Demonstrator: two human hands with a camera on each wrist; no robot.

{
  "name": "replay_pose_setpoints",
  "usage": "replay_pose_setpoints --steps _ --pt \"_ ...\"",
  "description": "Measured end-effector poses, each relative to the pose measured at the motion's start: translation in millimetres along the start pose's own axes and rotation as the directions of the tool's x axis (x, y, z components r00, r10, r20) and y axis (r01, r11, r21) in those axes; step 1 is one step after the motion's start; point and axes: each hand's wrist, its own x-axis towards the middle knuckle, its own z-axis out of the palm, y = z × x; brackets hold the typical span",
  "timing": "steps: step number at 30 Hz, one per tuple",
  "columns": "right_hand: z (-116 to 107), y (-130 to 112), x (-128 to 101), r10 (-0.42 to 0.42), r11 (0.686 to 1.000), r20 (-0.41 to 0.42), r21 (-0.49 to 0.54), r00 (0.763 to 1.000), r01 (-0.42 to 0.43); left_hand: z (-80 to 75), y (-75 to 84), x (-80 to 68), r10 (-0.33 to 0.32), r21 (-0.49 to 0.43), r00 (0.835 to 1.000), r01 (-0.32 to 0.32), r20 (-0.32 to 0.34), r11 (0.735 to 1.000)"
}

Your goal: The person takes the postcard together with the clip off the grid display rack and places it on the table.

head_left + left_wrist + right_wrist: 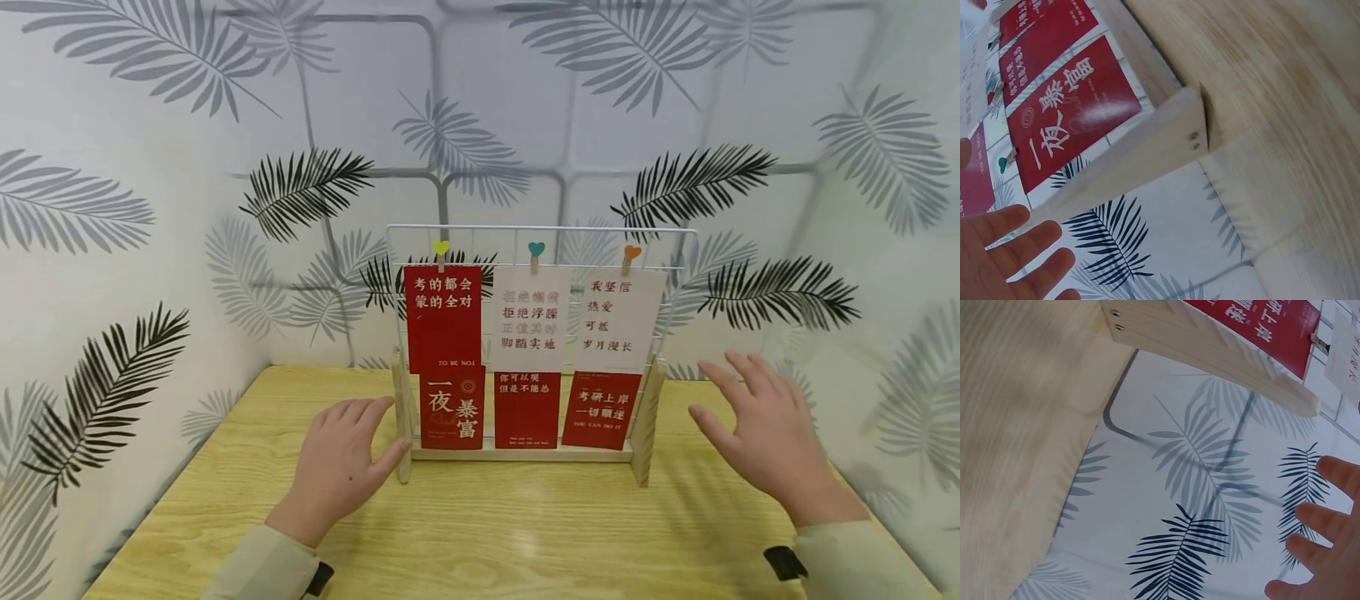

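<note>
Both hands empty, fingers spread. Left hand [341,462] lies flat on the table [495,542], thumb tip at the left wooden foot [402,433] of the card rack [538,346]. Right hand [765,437] hovers just right of the right foot [647,425], apart from it. Rack stands near the table's back edge, close to the wall [150,167]; bare tabletop lies in front.

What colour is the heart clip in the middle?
Teal, on the middle heart clip; the head view shows it best.
</note>
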Motion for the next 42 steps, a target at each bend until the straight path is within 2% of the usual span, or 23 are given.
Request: replay_pose_setpoints --steps 4,7,21,34,42 --pt "-7.7 -4.8 6.2 -0.003 0.999 -0.022 0.035 1.000 0.004 -1.0 6.3 2.6 0.004 -0.082 0.999 -0.007 -0.042 0.997" --pt "-12.6 -6.9 8.9 0.002 0.999 -0.028 0.048 1.000 -0.001 -1.3 11.6 5.7 0.008 -0.132 0.999 -0.013 -0.044 0.991" --pt "-28.5 -3.1 18.3 -0.014 0.997 -0.086 0.071 0.996 0.020 0.9 38.5 21.8 -0.017 -0.285 0.997 0.038 0.077 0.958" --pt "-36.1 -18.0 35.5 -0.044 0.986 -0.136 0.153 0.990 0.065 -3.3 57.1 34.4 -0.049 -0.429 0.977 0.135 0.206 0.893" --pt "-44.9 -27.1 47.2 -0.067 0.981 -0.148 0.169 0.987 0.092 -5.7 73.0 47.7 -0.037 -0.506 0.971 0.156 0.236 0.848"
